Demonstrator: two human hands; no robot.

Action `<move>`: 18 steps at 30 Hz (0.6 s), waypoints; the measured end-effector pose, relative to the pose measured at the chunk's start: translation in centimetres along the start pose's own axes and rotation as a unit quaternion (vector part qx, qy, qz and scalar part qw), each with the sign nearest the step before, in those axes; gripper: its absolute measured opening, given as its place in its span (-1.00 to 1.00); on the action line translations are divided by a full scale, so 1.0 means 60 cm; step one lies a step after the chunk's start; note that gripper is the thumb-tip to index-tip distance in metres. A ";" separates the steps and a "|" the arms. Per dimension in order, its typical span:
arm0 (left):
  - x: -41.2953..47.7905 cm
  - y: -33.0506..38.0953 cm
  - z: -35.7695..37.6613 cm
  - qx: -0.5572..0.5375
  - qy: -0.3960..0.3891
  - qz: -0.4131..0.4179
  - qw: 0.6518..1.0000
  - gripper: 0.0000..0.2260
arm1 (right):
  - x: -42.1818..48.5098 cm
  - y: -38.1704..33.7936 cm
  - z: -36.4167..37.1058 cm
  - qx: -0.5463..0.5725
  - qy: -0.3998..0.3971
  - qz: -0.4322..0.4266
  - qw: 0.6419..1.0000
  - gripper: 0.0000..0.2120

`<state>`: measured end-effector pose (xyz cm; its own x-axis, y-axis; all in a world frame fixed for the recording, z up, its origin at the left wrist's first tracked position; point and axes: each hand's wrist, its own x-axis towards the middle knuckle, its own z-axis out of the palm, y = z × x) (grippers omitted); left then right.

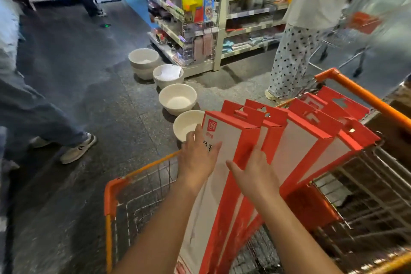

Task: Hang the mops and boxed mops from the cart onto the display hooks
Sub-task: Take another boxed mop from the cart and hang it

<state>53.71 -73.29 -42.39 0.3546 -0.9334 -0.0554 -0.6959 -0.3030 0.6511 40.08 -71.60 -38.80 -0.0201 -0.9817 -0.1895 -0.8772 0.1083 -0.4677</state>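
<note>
From the head view, the lifting-out step looks barely begun. The left hand [198, 155] lies straight-fingered along the left edge of the nearest boxed mop [224, 138], and the right hand [253, 173] presses flat, thumb spread, on its red side, neither closed round it. That box leans at the left side of the wire cart [110, 196], foremost in a row of like boxes [307, 140]; next, I'd say, both hands must clamp it and draw it clear of the rim.

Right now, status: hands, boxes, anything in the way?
Both open: left hand flat on nearest boxed mop's face, right hand against its red side. Behind it, other boxes lean in cart. Floor: white bowls left of cart; person in dotted trousers ahead.
</note>
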 end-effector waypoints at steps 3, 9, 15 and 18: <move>0.024 -0.008 0.021 -0.080 -0.042 -0.013 0.996 -0.22 | 0.012 -0.006 0.012 0.010 0.026 0.017 0.999 -0.21; 0.053 -0.013 0.023 -0.229 -0.093 -0.091 0.965 -0.01 | 0.022 -0.007 0.037 0.058 0.054 0.033 0.996 -0.16; 0.006 -0.050 0.011 -0.258 -0.036 -0.070 0.963 -0.45 | 0.002 0.005 0.049 0.186 0.060 0.027 0.980 -0.16; -0.021 -0.069 0.008 -0.319 -0.015 -0.069 0.945 -0.59 | -0.014 0.000 0.056 0.295 0.052 0.026 0.954 -0.23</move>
<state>55.84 -70.94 -45.39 0.3904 -0.9013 -0.1879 -0.1219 -0.2529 0.9598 41.70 -70.25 -41.53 -0.1308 -0.9795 -0.1530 -0.4512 0.1963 -0.8706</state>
